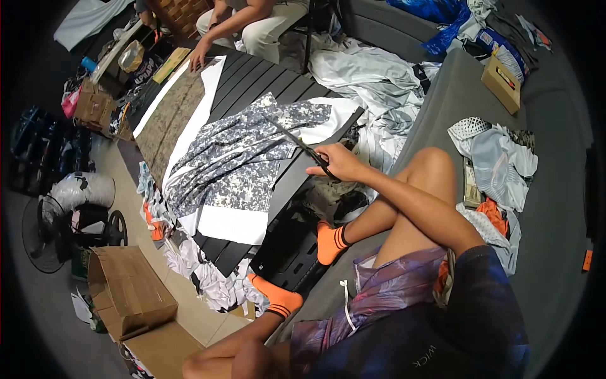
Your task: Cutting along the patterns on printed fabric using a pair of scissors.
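My right hand [334,164] grips black-handled scissors [297,142], their long blades pointing up and left over a crumpled piece of grey-and-white camouflage fabric [240,151] with white borders. That fabric lies on a dark slatted tabletop [240,76]. A brown camouflage panel with white borders [167,117] lies along the table's left side. Part of my left arm [252,360] shows at the lower edge; its hand is out of sight. My legs, in orange socks [331,246], are bent below the table.
A seated person's hand [199,54] touches the panel's far end. Fabric heaps [366,88] lie beside the table. A grey sofa [549,177] holds more cloth [492,164] and a small cardboard box [502,82]. Open cardboard [129,284] and a black fan [44,234] stand lower left.
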{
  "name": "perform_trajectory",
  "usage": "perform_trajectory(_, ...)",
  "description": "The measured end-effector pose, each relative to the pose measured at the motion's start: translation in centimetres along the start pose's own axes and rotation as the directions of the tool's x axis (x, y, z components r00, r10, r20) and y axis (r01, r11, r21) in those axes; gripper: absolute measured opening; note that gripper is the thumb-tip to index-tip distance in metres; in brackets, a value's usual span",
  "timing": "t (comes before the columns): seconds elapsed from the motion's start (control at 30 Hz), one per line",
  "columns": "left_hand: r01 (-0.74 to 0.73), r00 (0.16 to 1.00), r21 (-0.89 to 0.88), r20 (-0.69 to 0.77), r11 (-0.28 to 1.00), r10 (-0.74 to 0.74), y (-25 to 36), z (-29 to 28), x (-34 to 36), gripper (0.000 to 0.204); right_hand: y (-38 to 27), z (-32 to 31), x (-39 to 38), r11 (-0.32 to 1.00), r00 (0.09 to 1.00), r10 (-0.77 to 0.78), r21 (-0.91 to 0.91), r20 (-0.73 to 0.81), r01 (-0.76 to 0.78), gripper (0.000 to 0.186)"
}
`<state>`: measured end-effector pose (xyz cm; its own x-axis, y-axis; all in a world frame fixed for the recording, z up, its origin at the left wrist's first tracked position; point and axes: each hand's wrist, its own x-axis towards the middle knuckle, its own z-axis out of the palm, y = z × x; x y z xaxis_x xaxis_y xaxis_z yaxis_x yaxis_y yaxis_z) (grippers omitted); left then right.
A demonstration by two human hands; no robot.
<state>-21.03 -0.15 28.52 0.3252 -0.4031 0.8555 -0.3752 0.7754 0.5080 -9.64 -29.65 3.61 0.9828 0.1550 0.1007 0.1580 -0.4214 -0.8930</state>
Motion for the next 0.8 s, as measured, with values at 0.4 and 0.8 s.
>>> perform_trajectory(0.4,0.019,0.810,0.047,0.585,0.999,-0.043,3.2,10.9,3.0,0.031,-0.2,0.3,-1.7,0.994,0.997,-0.016,-0.105,0.073,0.024,0.046)
perform_trajectory(0.8,-0.069,0.848,0.122,0.530,0.990,-0.006,4.8,14.3,3.2,0.028,-2.6,0.3,-2.2,0.995,0.989,0.005,-0.102,0.148,0.010,0.039)
